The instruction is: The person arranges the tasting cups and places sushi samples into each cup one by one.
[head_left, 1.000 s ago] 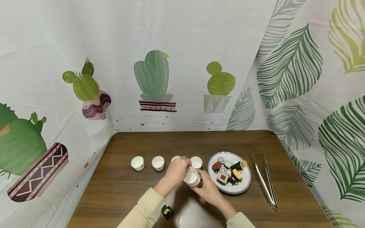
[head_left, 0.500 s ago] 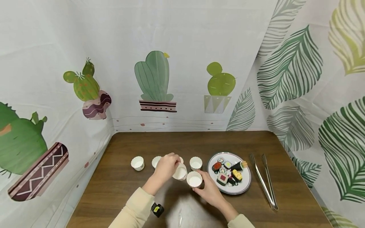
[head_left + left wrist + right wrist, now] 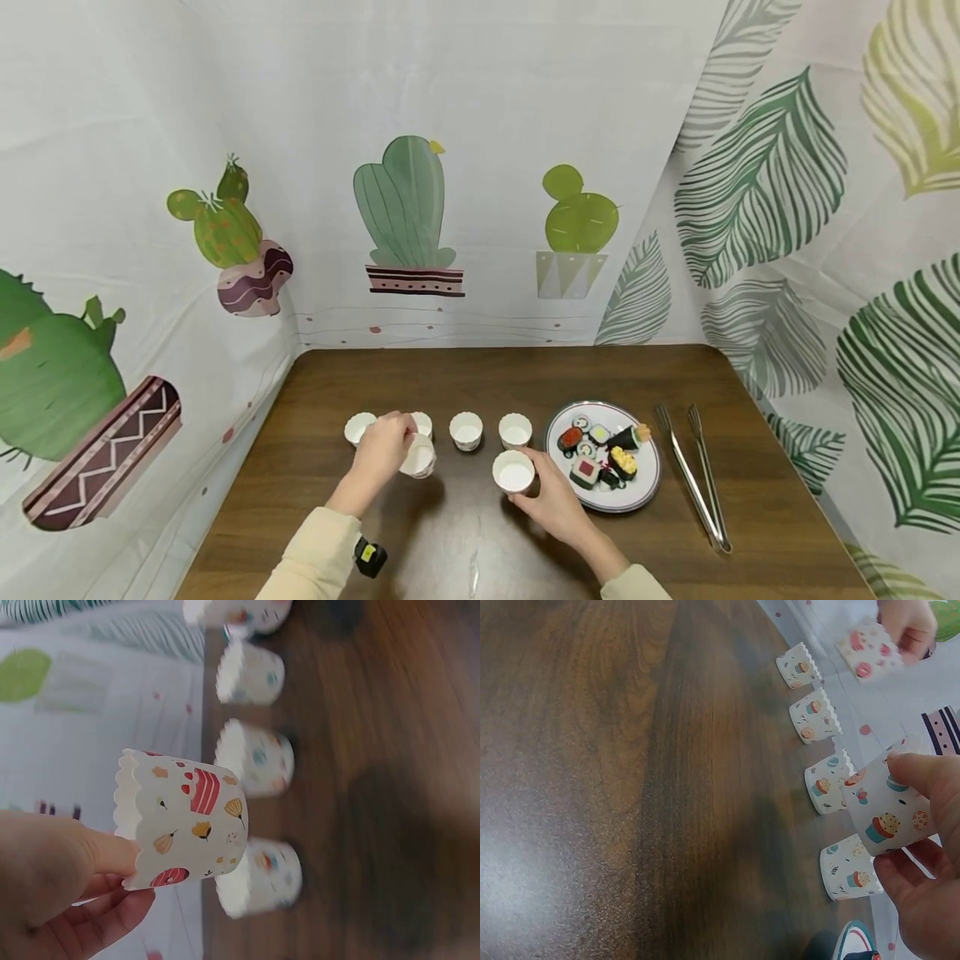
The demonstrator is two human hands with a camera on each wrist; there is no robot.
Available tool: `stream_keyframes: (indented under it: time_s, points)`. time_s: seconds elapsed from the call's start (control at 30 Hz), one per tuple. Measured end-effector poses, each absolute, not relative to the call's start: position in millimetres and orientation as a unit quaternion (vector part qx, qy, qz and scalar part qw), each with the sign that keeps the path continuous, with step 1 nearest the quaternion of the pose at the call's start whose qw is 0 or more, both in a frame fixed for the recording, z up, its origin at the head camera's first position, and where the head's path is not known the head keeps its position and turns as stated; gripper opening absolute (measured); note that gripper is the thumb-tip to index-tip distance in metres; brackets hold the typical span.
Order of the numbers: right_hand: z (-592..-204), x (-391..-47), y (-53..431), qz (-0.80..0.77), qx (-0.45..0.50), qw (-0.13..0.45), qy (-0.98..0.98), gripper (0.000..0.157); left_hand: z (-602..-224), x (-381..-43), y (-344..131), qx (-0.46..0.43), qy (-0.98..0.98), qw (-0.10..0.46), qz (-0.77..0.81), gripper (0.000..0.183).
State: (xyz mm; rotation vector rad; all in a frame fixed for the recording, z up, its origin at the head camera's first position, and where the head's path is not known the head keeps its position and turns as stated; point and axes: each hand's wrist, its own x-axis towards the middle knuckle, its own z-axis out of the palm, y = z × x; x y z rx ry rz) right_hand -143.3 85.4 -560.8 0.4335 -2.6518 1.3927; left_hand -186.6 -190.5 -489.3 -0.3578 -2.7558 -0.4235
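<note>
My left hand pinches a paper baking cup by its rim, holding it up left of centre. In the left wrist view that cup shows a scalloped rim and prints of cake and leaves; thumb and fingers clasp the rim. At centre right, my right hand holds a second baking cup between thumb and fingers. Cupcake prints cover this cup in the right wrist view. Behind both hands several white baking cups stand upright in a row, the two leftmost partly hidden by my left hand.
To the right sits a round plate bearing several sushi pieces. Metal tongs lie spread beyond it on the brown wooden table. A printed cloth hangs along the table's back edge.
My left hand has drawn one cup away from the other and carried it left, in front of the row. The right hand has stayed nearly still with its cup.
</note>
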Motion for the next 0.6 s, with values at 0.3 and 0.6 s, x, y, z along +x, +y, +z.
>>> stream_keyframes:
  time_s: [0.3,0.6]
  points:
    - [-560.1,-142.3,85.8,0.459,0.144,0.067,-0.874,0.07,-507.0,-181.0,-230.7,-0.062,-0.977,0.142,-0.145,0.018]
    - [-556.9,-142.0,86.3,0.468,0.133,0.056,-0.872,0.069,-517.2,-176.2,-260.8,-0.021,-0.984,0.102,-0.144,0.01]
